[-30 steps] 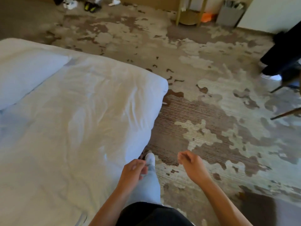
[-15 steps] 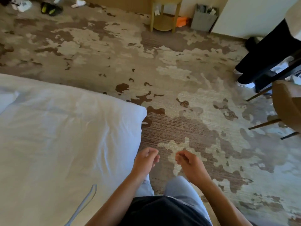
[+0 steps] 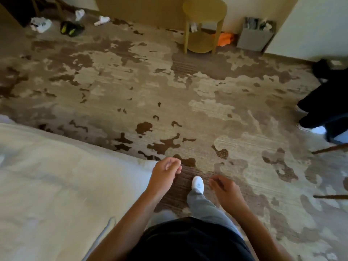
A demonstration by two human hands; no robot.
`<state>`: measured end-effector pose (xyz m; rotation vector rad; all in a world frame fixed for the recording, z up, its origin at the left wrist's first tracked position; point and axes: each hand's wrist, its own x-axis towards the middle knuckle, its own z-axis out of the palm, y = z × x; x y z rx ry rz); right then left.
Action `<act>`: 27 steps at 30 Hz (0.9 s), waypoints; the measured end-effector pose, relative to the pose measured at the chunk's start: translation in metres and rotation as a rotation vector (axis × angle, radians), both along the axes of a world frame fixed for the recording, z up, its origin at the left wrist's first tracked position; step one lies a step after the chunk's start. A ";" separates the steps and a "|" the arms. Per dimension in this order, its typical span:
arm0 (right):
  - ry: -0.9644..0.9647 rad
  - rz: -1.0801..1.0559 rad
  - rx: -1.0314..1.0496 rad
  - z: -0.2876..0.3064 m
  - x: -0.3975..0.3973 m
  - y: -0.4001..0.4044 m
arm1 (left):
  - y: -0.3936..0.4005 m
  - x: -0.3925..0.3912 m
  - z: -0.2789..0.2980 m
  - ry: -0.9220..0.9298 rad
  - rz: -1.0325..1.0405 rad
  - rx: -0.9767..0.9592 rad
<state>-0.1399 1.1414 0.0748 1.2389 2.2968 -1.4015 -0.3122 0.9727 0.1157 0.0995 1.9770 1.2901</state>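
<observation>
White bedding, that's the main thing here: the bed point(image 3: 56, 185) fills everything left of the hands, and its corner ends right by the left hand point(image 3: 165, 173). That hand hangs at the corner with the fingers loosely curled and nothing in them; can't tell if it actually touches the cover. The right hand point(image 3: 225, 189) is a bit lower and off to the side over the carpet point(image 3: 150, 81), also loosely curled and holding nothing. Between the two hands you can see a white shoe point(image 3: 197, 184) planted on the brown-and-beige carpet, grey trouser leg behind it. Way out ahead of the hands, against the wall, there's a yellow round side table point(image 3: 204, 8), an orange cloth point(image 3: 226, 39) just right of it, and a grey bin point(image 3: 254, 37) beside that. Far ahead to the left lie black-and-green slippers point(image 3: 71, 29). Well off to the right of the right hand are someone's dark legs point(image 3: 320, 110).
</observation>
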 end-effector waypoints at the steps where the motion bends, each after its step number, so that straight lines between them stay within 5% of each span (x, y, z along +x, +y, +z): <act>1: 0.006 0.043 -0.006 0.002 -0.028 0.019 | 0.009 -0.016 0.001 -0.002 0.040 -0.017; 7: 0.084 0.329 -0.026 0.026 -0.221 0.092 | 0.035 -0.103 0.004 -0.041 0.256 -0.116; 15: 0.172 0.676 -0.060 0.034 -0.482 0.092 | 0.042 -0.254 -0.022 -0.124 0.517 -0.151; 27: 0.039 0.725 -0.060 0.031 -0.759 0.095 | 0.059 -0.567 -0.001 -0.087 0.617 0.021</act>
